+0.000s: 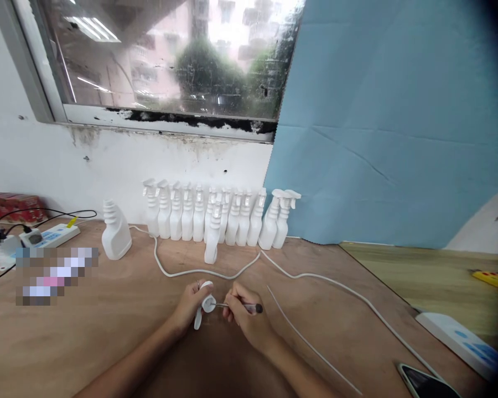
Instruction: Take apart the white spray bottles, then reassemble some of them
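Observation:
My left hand (188, 304) is closed around a white trigger spray head (208, 304), its round opening turned to the right and its trigger hanging down. My right hand (244, 312) grips a screwdriver (253, 308) with a dark handle. The metal shaft points left and its end meets the spray head's opening; how deep it reaches I cannot tell. On the table to the right of my right hand lies a thin white dip tube (302, 336). A white bottle without a spray head (115, 232) stands further back on the left.
Several white spray bottles (186, 218) stand in a row by the wall, one bottle (212, 235) in front. A white cable (315, 275) winds across the wooden table (120, 315). Power strips (58, 236) lie left and right; a phone (425, 381) is at the lower right.

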Demonstrator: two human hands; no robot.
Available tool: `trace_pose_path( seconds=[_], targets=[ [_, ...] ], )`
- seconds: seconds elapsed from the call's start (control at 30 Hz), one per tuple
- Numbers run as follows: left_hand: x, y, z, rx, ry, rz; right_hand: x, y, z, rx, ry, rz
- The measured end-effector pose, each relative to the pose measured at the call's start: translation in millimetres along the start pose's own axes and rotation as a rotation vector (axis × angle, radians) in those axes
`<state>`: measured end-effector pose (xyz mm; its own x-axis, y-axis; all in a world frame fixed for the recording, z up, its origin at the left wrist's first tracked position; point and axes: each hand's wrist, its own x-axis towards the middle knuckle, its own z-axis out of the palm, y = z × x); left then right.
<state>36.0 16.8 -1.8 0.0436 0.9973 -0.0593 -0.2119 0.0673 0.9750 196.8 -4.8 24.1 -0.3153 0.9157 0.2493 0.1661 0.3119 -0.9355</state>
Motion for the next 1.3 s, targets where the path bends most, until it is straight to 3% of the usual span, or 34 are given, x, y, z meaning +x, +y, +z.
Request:
trace_pose_path(
  seconds=[0.17, 0.43, 0.7, 0.97, 1.1, 1.2, 1.3],
  targets=[
    [-1, 3, -1.0, -0.008, -0.002, -0.004, 0, 5, 8, 0.186, 0.035, 0.030],
    [0, 4, -2.2, -0.051, 0.011, -0.024, -13, 19, 38, 0.358, 0.278, 0.110],
    [2, 1, -3.5, -0.074, 0.032, -0.018, -18, 39, 46, 0.442, 0.273, 0.064],
    [3, -7, -8.2, -0.151, 0.105, -0.039, -27, 14, 34, -0.143, 0.052, -0.327],
    [0, -5, -7.8, -0.169, 0.072, -0.068, -15, 24, 19, -0.446, 0.066, -0.580],
    [-1, -4, -4.6, -0.182, 0.032, -0.123, -5, 35, 10, -0.703, -0.038, -0.795],
    [0, -8, -2.3, -0.159, 0.053, -0.108, 1, 41, 5, -0.773, -0.062, -0.860]
  ],
)
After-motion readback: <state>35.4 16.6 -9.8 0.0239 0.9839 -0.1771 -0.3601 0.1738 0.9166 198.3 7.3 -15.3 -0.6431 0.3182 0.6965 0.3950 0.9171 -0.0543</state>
